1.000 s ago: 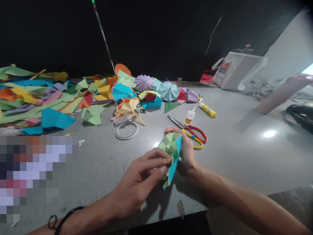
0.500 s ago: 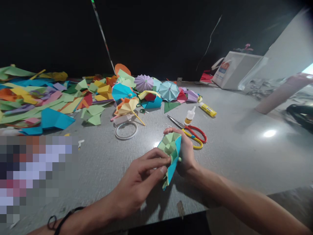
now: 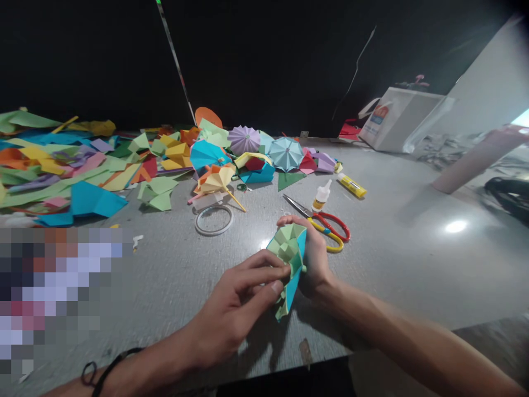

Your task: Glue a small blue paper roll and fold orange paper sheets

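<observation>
The left hand pinches a folded blue-and-green paper umbrella in a narrow grip. The right hand cradles it from beneath in a curved grip, both just before the red-and-yellow scissors, above the surface.

A black backdrop behind a speckled grey worktop, a pale wall and bright window far right.

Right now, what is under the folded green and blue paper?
The right hand supports the folded green and blue paper from below, above the grey tabletop. The palm and the paper's underside are covered, so nothing more there can be seen.
</observation>
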Tool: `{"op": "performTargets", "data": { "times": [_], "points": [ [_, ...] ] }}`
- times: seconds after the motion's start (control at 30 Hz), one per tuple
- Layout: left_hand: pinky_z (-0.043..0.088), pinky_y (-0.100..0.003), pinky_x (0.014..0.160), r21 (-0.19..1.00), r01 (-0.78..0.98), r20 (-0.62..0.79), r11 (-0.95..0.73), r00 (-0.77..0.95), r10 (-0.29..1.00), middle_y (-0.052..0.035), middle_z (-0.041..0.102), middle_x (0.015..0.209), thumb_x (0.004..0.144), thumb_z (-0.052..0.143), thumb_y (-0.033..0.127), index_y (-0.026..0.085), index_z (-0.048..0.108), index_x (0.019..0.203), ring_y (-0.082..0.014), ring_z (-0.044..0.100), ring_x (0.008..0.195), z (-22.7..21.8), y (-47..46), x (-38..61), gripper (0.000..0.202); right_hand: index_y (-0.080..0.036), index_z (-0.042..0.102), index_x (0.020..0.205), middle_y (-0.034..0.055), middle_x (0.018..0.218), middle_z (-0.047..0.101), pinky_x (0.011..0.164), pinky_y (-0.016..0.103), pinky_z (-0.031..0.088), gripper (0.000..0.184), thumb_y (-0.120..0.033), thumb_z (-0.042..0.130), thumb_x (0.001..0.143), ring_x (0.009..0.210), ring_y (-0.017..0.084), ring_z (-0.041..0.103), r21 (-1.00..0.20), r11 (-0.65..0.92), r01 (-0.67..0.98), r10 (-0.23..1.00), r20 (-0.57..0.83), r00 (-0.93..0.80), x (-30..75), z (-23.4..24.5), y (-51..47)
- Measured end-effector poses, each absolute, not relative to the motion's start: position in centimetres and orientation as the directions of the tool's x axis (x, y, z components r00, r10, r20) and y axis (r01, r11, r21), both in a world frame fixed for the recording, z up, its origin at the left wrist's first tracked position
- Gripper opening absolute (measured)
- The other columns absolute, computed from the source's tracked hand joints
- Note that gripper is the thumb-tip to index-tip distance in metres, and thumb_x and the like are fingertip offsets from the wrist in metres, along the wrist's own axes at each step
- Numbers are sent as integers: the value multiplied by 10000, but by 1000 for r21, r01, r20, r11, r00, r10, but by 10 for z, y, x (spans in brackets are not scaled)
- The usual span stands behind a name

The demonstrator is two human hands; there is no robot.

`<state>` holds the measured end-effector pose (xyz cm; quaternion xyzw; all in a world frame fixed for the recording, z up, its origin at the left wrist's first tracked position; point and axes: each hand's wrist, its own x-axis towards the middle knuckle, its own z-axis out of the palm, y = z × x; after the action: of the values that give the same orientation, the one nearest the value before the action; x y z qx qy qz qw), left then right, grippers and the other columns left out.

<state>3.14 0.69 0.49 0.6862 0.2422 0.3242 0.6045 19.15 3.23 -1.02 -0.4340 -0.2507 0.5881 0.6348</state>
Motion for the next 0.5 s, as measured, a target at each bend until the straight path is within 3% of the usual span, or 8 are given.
{"op": "performTargets", "data": {
  "times": [0.23, 0.5],
  "points": [
    [439, -255, 696, 986, -54, 155, -161, 670, 726, -74, 582, 1064, 1034, 549, 232, 204, 804, 939, -179, 553, 921, 5, 7, 32, 273, -219, 581, 730, -51, 539, 445, 485, 266, 304, 237, -428, 670, 664, 500, 126, 369, -809, -108, -578, 942, -269, 200, 190, -8, 32],
    [419, -231, 619, 986, -54, 153, -158, 667, 729, -83, 580, 1069, 1032, 562, 244, 199, 808, 948, -185, 554, 925, 4, 7, 32, 264, -219, 597, 738, -45, 555, 439, 511, 279, 303, 230, -426, 656, 658, 524, 134, 372, -823, -84, -562, 944, -247, 220, 190, -8, 32]
  ]
}}
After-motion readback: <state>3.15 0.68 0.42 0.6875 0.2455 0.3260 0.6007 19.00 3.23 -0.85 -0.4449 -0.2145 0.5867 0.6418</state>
